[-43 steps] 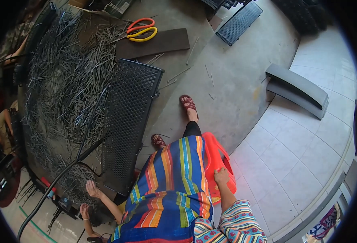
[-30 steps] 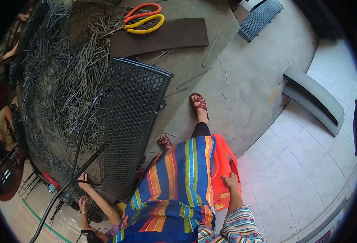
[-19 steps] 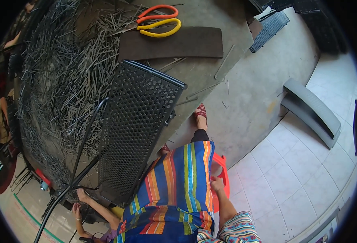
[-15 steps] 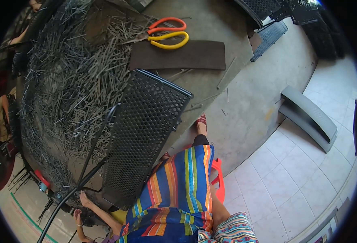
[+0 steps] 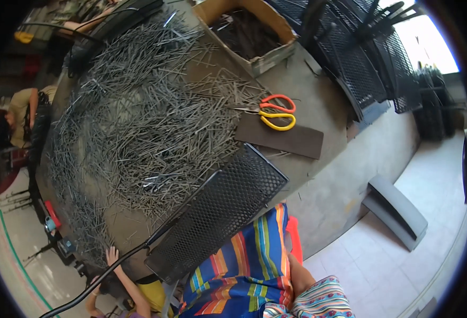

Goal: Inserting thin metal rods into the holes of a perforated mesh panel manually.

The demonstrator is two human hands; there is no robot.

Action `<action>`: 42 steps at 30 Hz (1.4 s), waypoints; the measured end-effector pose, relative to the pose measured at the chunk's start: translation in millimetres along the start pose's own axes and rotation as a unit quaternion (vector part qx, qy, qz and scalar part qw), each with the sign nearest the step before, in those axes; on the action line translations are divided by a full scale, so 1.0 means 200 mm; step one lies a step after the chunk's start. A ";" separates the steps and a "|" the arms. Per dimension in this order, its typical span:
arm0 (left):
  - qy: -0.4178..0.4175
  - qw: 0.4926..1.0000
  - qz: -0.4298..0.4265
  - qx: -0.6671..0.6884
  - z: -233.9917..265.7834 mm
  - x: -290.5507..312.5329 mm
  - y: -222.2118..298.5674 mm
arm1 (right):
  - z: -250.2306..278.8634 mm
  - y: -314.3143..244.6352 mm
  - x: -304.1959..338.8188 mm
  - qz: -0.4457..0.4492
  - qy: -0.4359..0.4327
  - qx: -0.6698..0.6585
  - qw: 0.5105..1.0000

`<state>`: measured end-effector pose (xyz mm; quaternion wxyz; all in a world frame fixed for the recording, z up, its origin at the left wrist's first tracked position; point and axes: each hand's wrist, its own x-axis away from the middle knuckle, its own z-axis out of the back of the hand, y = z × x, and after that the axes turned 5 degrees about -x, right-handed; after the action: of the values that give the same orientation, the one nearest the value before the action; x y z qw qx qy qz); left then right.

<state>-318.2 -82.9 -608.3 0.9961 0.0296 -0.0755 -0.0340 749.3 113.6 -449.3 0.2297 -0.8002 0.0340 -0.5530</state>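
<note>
Neither of my hands shows. My bare right forearm [image 5: 300, 275] runs from a patterned sleeve [image 5: 323, 299] behind a blue striped cloth [image 5: 249, 244] over my lap, and its hand is hidden there. Against the cloth leans a long black perforated panel [image 5: 217, 217], its far end on the work surface. Scissors [image 5: 278, 121] with one orange and one yellow handle lie open beyond it, partly on a dark brown flat strip [image 5: 291, 139]. Thin grey stick-like pieces [image 5: 164, 138] lie in a wide heap left of the panel.
A cardboard box [image 5: 257, 63] of dark pieces stands at the back. Black mesh racks [image 5: 350, 58] are stacked far right; a grey curved part [image 5: 395, 212] rests on the tiles. A black cable [image 5: 101, 278] crosses lower left, near another person's hand [image 5: 112, 258].
My view has shifted, bringing the cardboard box into sight. The panel and scissors appear lower and farther right. The other person's hand now reaches the heap's edge with fingers spread.
</note>
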 end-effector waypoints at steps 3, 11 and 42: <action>-0.058 0.993 0.065 0.085 0.33 0.12 -0.17 | 0.20 -0.09 -0.88 -0.002 0.039 0.010 0.999; -0.109 0.928 0.201 0.294 0.78 0.40 -0.40 | 0.21 -0.52 -2.60 0.026 0.051 -0.018 0.998; 0.254 0.850 0.089 0.453 -0.18 1.38 0.67 | -1.62 -2.26 -2.57 0.483 -0.092 0.378 0.784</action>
<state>-32.3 32.8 -593.9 0.8554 0.4782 0.1711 0.1018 168.2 568.4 -621.1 0.7529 -0.5751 0.1832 -0.2623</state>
